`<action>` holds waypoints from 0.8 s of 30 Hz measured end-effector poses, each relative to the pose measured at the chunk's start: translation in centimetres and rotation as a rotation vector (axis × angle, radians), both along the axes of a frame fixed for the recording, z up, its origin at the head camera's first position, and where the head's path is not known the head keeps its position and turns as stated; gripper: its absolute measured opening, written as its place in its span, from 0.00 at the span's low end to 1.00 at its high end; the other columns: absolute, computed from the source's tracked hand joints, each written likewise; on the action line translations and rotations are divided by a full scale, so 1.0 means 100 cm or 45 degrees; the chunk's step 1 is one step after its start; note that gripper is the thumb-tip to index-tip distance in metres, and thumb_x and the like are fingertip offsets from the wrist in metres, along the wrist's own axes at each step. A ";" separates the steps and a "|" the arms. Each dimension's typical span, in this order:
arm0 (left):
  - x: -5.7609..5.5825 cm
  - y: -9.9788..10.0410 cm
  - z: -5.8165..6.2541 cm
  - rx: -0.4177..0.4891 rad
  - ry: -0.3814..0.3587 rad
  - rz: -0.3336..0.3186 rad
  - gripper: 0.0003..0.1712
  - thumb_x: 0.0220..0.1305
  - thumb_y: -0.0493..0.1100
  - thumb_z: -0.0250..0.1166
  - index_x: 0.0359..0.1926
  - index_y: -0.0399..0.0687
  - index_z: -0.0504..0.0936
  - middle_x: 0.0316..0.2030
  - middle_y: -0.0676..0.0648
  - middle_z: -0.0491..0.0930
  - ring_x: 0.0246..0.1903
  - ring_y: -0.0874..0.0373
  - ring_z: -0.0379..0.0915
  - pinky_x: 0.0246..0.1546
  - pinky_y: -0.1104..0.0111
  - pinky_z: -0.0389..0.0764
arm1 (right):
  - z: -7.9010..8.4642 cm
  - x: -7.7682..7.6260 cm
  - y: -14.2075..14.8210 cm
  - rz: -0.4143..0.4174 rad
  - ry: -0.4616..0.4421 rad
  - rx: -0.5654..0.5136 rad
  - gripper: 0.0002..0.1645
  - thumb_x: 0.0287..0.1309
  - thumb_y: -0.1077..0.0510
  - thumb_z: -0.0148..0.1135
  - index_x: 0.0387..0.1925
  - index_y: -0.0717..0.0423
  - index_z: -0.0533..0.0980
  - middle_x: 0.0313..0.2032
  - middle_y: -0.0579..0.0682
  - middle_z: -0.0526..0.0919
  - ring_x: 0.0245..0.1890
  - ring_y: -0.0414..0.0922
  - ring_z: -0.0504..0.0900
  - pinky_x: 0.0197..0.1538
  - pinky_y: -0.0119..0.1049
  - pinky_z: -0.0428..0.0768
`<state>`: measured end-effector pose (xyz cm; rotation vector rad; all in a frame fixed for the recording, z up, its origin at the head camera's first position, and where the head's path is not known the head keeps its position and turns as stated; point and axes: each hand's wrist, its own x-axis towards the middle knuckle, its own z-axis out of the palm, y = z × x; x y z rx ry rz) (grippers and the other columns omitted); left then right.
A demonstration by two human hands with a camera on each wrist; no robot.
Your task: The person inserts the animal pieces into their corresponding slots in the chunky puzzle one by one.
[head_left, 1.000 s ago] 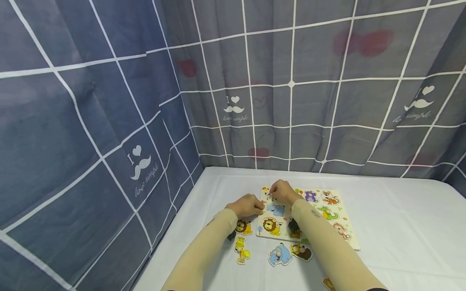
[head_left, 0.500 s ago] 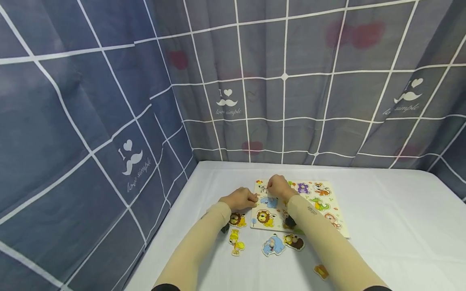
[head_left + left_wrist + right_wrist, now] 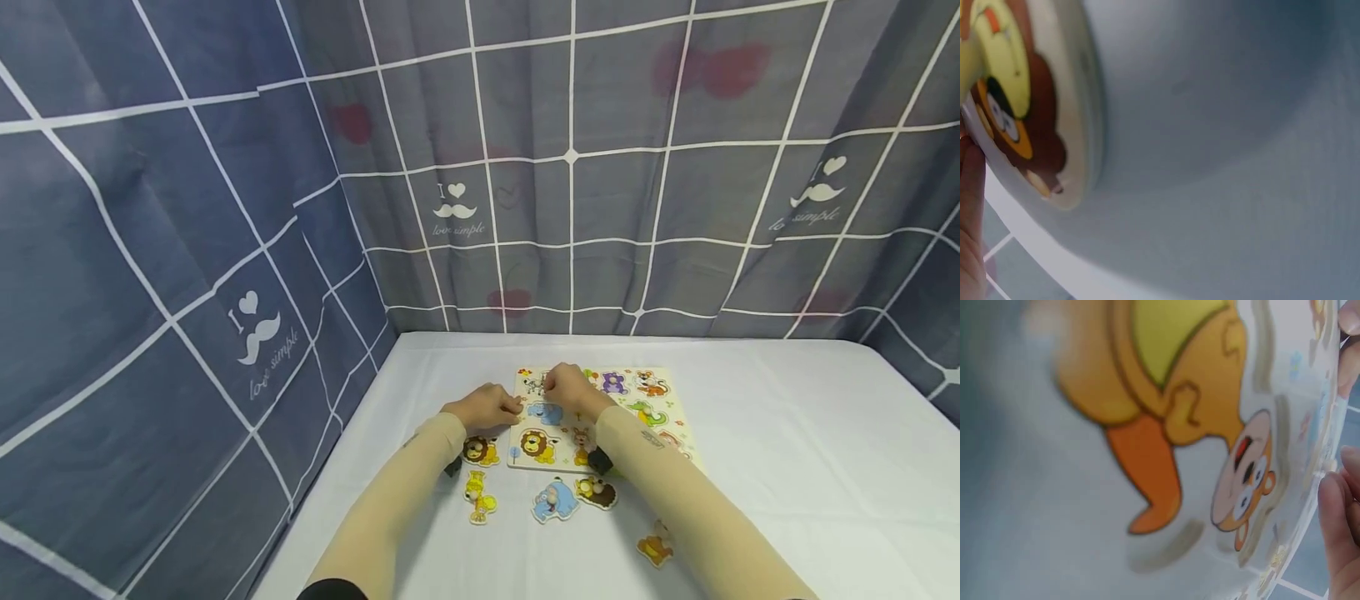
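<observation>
A pale wooden animal puzzle board lies on the table. My left hand grips its left edge. My right hand is over the upper-left part, pinching the small knob of the zebra piece; in the right wrist view the fingertips close on a small pale knob. Below the zebra is the blue elephant slot, and lower down the printed lion. A loose lion piece lies under my left wrist, large in the left wrist view. The board's kangaroo fills the right wrist view.
Loose knobbed pieces lie in front of the board: giraffe, elephant, hedgehog and an orange-brown animal beside my right sleeve. A purple bear, tiger and crocodile show on the board. Grey checked curtains stand behind the white table.
The head view has shifted, so the board and hands appear further left. Both hands keep nearly the same places on the board. More of the loose orange-brown piece shows beside my right sleeve.
</observation>
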<state>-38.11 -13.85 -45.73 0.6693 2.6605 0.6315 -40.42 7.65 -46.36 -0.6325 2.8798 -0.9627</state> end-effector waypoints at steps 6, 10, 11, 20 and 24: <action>-0.001 -0.003 0.002 -0.004 0.013 -0.028 0.20 0.66 0.46 0.68 0.58 0.50 0.83 0.64 0.50 0.75 0.67 0.53 0.71 0.69 0.62 0.70 | 0.005 0.016 -0.004 0.072 -0.006 -0.060 0.04 0.55 0.66 0.71 0.33 0.63 0.87 0.37 0.55 0.88 0.34 0.45 0.84 0.41 0.39 0.84; -0.003 -0.003 -0.002 -0.014 0.029 -0.052 0.20 0.65 0.46 0.69 0.57 0.51 0.84 0.64 0.50 0.75 0.66 0.53 0.72 0.68 0.62 0.71 | 0.004 0.032 -0.009 0.178 0.005 -0.085 0.04 0.55 0.67 0.70 0.33 0.63 0.87 0.35 0.54 0.89 0.33 0.44 0.85 0.37 0.36 0.84; -0.003 -0.003 -0.002 -0.015 0.030 -0.056 0.20 0.65 0.46 0.69 0.57 0.51 0.84 0.64 0.50 0.75 0.66 0.53 0.72 0.68 0.62 0.71 | 0.004 0.035 -0.010 0.197 0.010 -0.091 0.04 0.55 0.67 0.69 0.33 0.63 0.87 0.35 0.54 0.89 0.33 0.42 0.84 0.36 0.34 0.84; -0.005 -0.002 -0.001 -0.068 0.062 -0.085 0.14 0.67 0.49 0.68 0.51 0.56 0.88 0.63 0.50 0.77 0.58 0.54 0.78 0.63 0.64 0.76 | 0.010 0.061 -0.027 0.364 -0.023 -0.188 0.05 0.57 0.66 0.70 0.34 0.66 0.87 0.32 0.55 0.89 0.25 0.35 0.80 0.29 0.25 0.78; -0.008 -0.003 -0.001 -0.105 0.109 -0.122 0.10 0.68 0.50 0.67 0.46 0.58 0.91 0.60 0.51 0.80 0.49 0.58 0.80 0.53 0.69 0.77 | 0.014 0.070 -0.035 0.397 -0.043 -0.195 0.04 0.57 0.65 0.70 0.32 0.64 0.88 0.33 0.54 0.90 0.30 0.38 0.83 0.33 0.26 0.81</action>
